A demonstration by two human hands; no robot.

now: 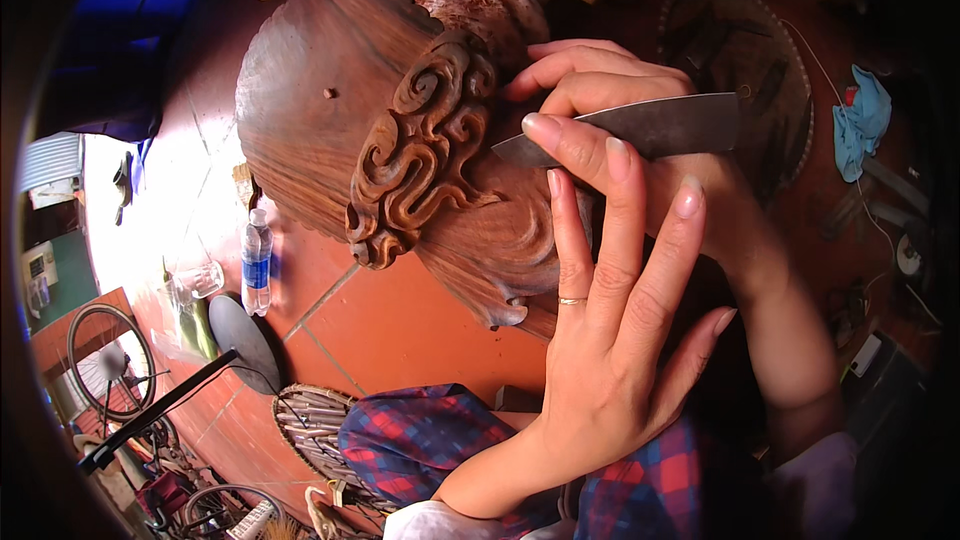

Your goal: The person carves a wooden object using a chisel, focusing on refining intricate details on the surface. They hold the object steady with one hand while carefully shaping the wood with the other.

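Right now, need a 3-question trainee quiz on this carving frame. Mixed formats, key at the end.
1. True or false: the flat metal blade has its tip at the scroll relief of the wooden carving.
2. Which hand wears a ring? A) left hand B) right hand
3. Fill in: the plastic water bottle stands on the red tiled ____.

Key:
1. True
2. A
3. floor

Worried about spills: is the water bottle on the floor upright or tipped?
Upright: the water bottle stands on the tiles, cap topmost.
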